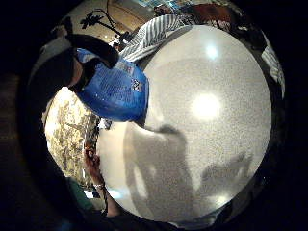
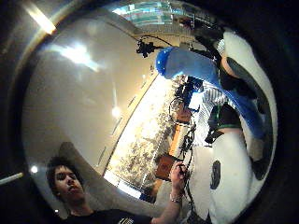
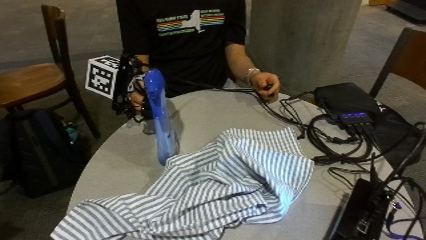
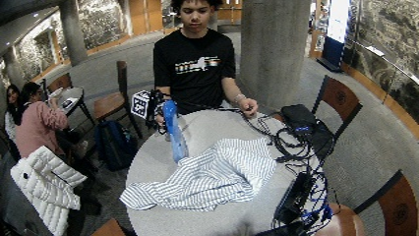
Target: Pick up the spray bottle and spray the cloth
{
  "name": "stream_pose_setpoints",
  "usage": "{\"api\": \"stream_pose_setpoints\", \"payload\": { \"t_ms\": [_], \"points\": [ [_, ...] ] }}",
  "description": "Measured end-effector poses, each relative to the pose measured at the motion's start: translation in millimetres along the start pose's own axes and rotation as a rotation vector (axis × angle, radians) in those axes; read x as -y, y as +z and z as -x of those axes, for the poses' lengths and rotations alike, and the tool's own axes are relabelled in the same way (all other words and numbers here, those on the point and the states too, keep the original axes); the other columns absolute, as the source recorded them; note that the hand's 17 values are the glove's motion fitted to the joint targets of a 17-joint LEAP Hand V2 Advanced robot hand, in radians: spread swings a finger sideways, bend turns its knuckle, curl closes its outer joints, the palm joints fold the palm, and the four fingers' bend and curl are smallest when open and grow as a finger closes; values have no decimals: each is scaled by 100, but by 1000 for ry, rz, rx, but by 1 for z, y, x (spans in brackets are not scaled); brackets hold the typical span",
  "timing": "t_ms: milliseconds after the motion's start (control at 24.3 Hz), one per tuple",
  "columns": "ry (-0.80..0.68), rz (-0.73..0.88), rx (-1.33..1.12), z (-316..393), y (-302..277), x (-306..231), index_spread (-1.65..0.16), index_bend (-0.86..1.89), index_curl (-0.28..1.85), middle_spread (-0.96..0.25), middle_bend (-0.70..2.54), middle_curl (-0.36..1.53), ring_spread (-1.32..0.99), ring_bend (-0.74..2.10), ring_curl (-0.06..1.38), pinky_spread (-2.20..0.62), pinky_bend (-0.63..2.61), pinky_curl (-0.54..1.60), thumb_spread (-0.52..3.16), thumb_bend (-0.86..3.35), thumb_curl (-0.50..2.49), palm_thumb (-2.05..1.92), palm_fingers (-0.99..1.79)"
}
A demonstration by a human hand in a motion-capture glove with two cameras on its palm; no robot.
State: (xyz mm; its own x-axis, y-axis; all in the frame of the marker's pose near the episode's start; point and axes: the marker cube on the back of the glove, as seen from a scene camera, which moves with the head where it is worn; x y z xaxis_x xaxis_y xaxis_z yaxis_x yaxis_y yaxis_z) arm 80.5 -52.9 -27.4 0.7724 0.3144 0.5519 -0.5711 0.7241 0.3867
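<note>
From the outside view, the gloved right hand [image 3: 135, 92] has its fingers curled round the neck of the blue spray bottle [image 3: 162, 120], which hangs below them over the round table [image 3: 126, 165], its base just beside the striped cloth [image 3: 219, 185]. In the little-finger palm view, the bottle [image 1: 118, 89] lies against the fingers [image 1: 94, 48].

Right hand [image 3: 136, 95] raised with fingers curled; bare left hand [image 3: 265, 82] loosely closed.

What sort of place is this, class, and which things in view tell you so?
Probably a public lobby or café seating area: a round table with wooden chairs, a concrete pillar, and other people seated at another table.
</note>
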Motion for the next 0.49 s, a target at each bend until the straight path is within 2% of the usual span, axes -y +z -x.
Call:
{"api": "stream_pose_setpoints", "payload": {
  "t_ms": [123,411,494],
  "points": [
    [-10,-3,-10,1,0,1,-19,22,37,-7,32,50,-8,44,45,-18,62,40,48,3,59,108,98],
    [-15,86,-28,4,2,-1,-28,2,31,1,21,46,3,31,41,9,66,42,78,-3,55,98,48],
    [-13,105,-33,4,4,-2,-30,0,28,3,19,45,5,31,40,14,71,42,82,-4,53,96,42]
  ]
}}
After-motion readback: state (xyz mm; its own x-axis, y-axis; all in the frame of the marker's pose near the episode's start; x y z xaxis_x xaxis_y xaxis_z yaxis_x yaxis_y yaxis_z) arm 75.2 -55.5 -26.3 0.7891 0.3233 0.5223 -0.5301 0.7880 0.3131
